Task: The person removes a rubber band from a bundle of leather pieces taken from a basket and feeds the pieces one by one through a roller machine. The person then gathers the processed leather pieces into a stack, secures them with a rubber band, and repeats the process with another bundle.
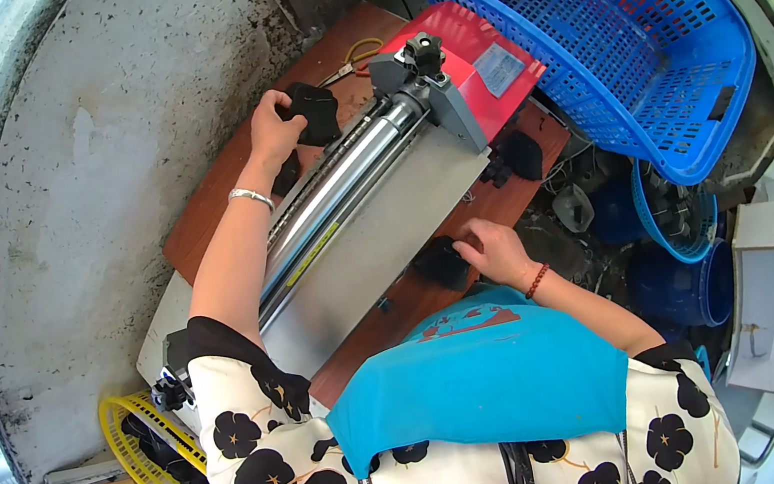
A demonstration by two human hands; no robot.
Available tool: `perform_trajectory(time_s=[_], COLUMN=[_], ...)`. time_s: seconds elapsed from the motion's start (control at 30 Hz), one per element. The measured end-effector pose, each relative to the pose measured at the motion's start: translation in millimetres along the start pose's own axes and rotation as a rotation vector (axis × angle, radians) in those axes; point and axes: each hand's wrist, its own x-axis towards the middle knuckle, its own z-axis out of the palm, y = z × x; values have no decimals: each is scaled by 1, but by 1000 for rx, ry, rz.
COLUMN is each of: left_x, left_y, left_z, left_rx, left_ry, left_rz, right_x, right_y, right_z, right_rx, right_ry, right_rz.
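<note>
My left hand (273,130) reaches over to the far side of a roller machine (355,201) with a long silver roller. Its thumb and fingers pinch the edge of a flat black piece (317,114), which looks like fabric or leather. On the near side, my right hand (498,253) has its fingers curled at the edge of another black piece (442,265), beside the machine's metal plate. Part of a further black piece (286,174) shows below my left wrist, partly hidden by the machine.
The machine has a red cover (468,52) and sits on a brown wooden table (211,214). Yellow-handled scissors (364,49) lie behind it. More black pieces (520,156) rest at the right. A blue basket (612,34) stands upper right, a yellow basket (116,437) lower left.
</note>
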Motion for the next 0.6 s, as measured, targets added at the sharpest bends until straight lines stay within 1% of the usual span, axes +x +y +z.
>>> perform_trajectory(time_s=[0.03,0.07,0.1,0.13,0.17,0.2,0.23,0.3,0.33,0.4,0.43,0.47,0.5,0.53,0.57,0.6], left_x=[-2,-3,1,7,6,5,1,-2,-4,-6,4,14,12,11,6,2], left_y=[-2,-7,-22,-42,-44,-44,-48,-56,-59,-68,-107,-146,-149,-151,-150,-133], left_z=[-5,-11,-16,-21,-28,-41,-47,-57,-57,-52,-42,-33,-30,-24,-18,-21], left_rx=[19,-37,-30,160,353,210,219,484,488,629,630,626,626,650,676,688], left_ry=[80,142,149,288,423,198,203,219,221,71,-111,-294,-291,-346,-406,-396], left_rz=[14,62,53,166,279,-23,-29,23,18,-48,-82,-117,-122,-107,-93,-110], right_x=[-6,-10,-11,-11,-11,-12,-13,-9,-8,-7,-8,-11,-10,-8,-8,-9], right_y=[12,22,29,36,41,44,49,48,46,44,45,48,50,52,50,47], right_z=[11,19,24,29,35,41,44,43,43,45,46,46,44,40,34,27], right_rx=[-227,-454,-448,-459,-469,-427,-420,-395,-393,-396,-395,-356,-317,-318,-137,46], right_ry=[18,37,28,-92,-211,-159,-166,-174,-179,-131,-137,-105,-73,-76,-153,-231], right_rz=[36,68,60,129,197,183,176,216,213,161,157,100,43,39,130,223])
